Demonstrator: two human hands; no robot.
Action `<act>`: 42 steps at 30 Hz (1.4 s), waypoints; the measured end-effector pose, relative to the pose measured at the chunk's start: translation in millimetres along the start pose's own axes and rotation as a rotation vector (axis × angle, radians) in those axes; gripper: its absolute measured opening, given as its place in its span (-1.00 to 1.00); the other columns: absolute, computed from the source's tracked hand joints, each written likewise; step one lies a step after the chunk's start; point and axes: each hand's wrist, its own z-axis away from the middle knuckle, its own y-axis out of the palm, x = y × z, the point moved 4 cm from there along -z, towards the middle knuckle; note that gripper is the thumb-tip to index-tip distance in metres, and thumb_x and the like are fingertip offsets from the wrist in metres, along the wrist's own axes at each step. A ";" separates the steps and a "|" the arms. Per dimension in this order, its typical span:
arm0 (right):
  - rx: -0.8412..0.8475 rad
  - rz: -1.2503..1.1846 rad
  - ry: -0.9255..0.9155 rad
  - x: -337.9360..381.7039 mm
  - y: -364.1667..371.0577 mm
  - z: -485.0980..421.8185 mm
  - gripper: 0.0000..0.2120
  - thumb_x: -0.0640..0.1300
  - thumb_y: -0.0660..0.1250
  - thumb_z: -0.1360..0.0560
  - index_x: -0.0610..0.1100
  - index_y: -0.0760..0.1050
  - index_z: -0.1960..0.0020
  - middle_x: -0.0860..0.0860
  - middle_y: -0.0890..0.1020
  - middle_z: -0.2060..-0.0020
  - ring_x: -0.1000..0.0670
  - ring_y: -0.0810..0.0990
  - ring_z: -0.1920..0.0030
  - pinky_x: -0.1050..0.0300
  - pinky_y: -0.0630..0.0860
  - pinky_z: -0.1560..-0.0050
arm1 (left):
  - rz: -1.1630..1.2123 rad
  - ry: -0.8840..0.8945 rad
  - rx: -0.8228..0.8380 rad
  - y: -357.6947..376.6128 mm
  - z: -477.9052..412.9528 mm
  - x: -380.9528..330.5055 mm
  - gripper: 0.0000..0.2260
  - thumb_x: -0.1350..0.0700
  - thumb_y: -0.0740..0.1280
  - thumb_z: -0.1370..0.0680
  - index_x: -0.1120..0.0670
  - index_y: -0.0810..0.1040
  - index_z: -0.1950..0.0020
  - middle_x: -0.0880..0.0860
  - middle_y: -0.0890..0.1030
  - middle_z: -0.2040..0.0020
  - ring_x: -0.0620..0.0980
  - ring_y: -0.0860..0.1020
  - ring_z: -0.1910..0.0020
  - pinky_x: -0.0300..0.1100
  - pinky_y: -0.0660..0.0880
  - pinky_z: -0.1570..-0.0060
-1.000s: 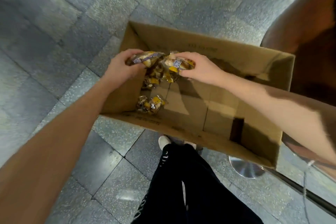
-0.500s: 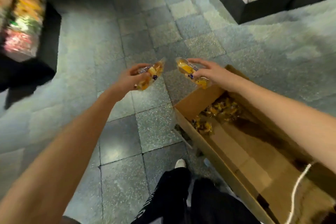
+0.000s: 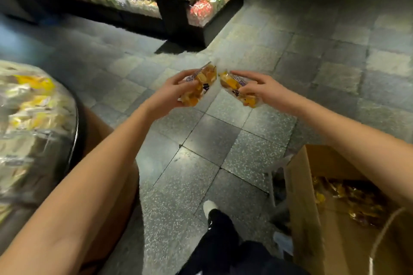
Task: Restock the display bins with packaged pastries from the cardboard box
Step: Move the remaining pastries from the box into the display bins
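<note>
The left pastry packet (image 3: 201,83) and the right pastry packet (image 3: 237,88) are wrapped in clear plastic film, glossy and wrinkled. The cardboard box (image 3: 312,230) is brown and matt, and the packets inside it (image 3: 348,198) shine in the same way. The floor tiles (image 3: 201,174) look like speckled stone, smooth and polished, and they reflect the light. The round display bin (image 3: 77,127) has a shiny dark rim, and its goods lie in glossy film. The trousers (image 3: 221,241) are black matt cloth.
</note>
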 end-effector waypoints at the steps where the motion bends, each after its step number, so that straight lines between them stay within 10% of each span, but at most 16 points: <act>1: 0.046 -0.003 -0.017 10.5 20.9 -7.5 -0.50 -0.07 0.38 -0.42 0.25 0.48 -0.32 0.01 0.63 -0.18 -0.08 0.61 -0.15 -0.07 0.57 -0.19 | 0.026 -0.006 -0.032 -16.1 19.6 5.3 -0.67 0.07 0.33 -0.60 -0.14 0.45 -0.35 0.10 0.52 -0.28 0.14 0.57 -0.21 0.06 0.57 -0.14; 19: 0.759 -0.096 -0.004 155.9 472.8 -40.2 -0.55 -0.21 0.24 -0.59 0.14 0.39 -0.42 -0.07 0.49 -0.33 -0.16 0.55 -0.25 -0.27 0.52 -0.21 | 0.211 -0.127 -0.699 -263.2 391.2 140.4 -0.66 0.08 0.26 -0.65 -0.27 0.40 -0.35 -0.13 0.54 -0.24 -0.12 0.62 -0.10 -0.14 0.59 0.05; 29: 1.107 -0.064 -0.056 216.0 755.3 45.5 -0.71 -0.05 0.30 -0.59 0.17 0.44 -0.29 -0.01 0.62 0.03 -0.06 0.60 0.07 0.01 0.60 0.14 | 0.188 -0.169 -1.050 -350.5 628.9 221.1 -0.64 0.04 0.31 -0.61 -0.34 0.38 -0.31 0.02 0.47 -0.33 0.13 0.53 -0.25 0.24 0.47 -0.25; 32: 1.222 0.034 -0.121 234.6 820.8 79.8 -0.48 0.08 0.40 -0.44 0.14 0.37 -0.37 0.00 0.63 -0.11 -0.06 0.64 0.06 0.05 0.61 0.22 | 0.203 -0.167 -1.170 -359.2 692.6 241.2 -0.58 0.04 0.33 -0.57 -0.25 0.35 -0.39 0.01 0.44 -0.37 0.17 0.48 -0.31 0.20 0.45 -0.28; 37: 1.381 0.205 -0.163 241.0 924.1 124.7 -0.32 -0.21 0.48 -0.45 0.13 0.28 -0.45 -0.13 0.59 -0.23 -0.22 0.61 -0.16 -0.20 0.55 -0.16 | 0.246 -0.200 -1.327 -365.4 786.2 282.7 -0.60 0.07 0.30 -0.61 -0.18 0.34 -0.42 -0.02 0.36 -0.46 0.02 0.44 -0.35 0.11 0.40 -0.36; 42: 1.484 0.243 -0.111 242.9 1020.6 153.8 -0.50 -0.27 0.36 -0.50 0.30 0.41 -0.18 -0.27 0.57 -0.14 -0.14 0.57 -0.02 -0.21 0.55 -0.11 | 0.459 -0.239 -1.419 -377.4 868.1 329.9 -0.56 -0.11 0.44 -0.39 -0.44 0.48 -0.22 0.02 0.27 -0.54 0.14 0.32 -0.47 0.24 0.29 -0.41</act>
